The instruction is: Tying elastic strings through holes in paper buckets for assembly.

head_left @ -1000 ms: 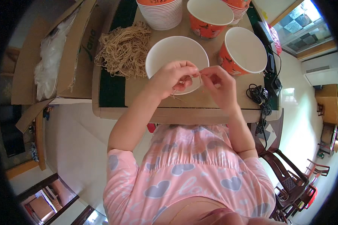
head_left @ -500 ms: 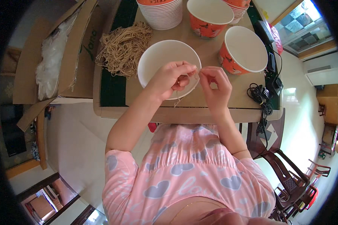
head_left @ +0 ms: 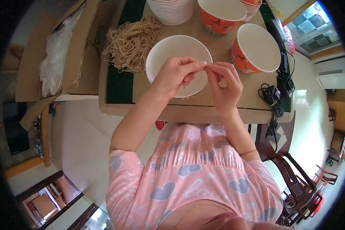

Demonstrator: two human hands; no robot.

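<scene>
Both of my hands meet above a white-rimmed paper bucket [head_left: 158, 57] near the table's front edge. My left hand [head_left: 177, 73] is closed in a pinch on a thin beige string [head_left: 185, 92], whose loose end dangles below the fingers. My right hand [head_left: 227, 80] pinches too, fingertips touching those of the left, at the same string; the bit between them is mostly hidden. To the left of the bucket lies a tangled heap of beige string [head_left: 132, 46].
Orange printed buckets [head_left: 242, 57] [head_left: 220, 26] stand right and behind, beside nested stacks [head_left: 170, 11]. Black cables and adapters [head_left: 271, 96] lie at the table's right edge. An open cardboard box [head_left: 74, 57] with white plastic inside stands left. Dark wooden chairs [head_left: 295, 184] are at lower right.
My fingertips have come together from a small gap, and my left hand has turned slightly. The whole view has shifted, so the table appears a little higher and further right.
</scene>
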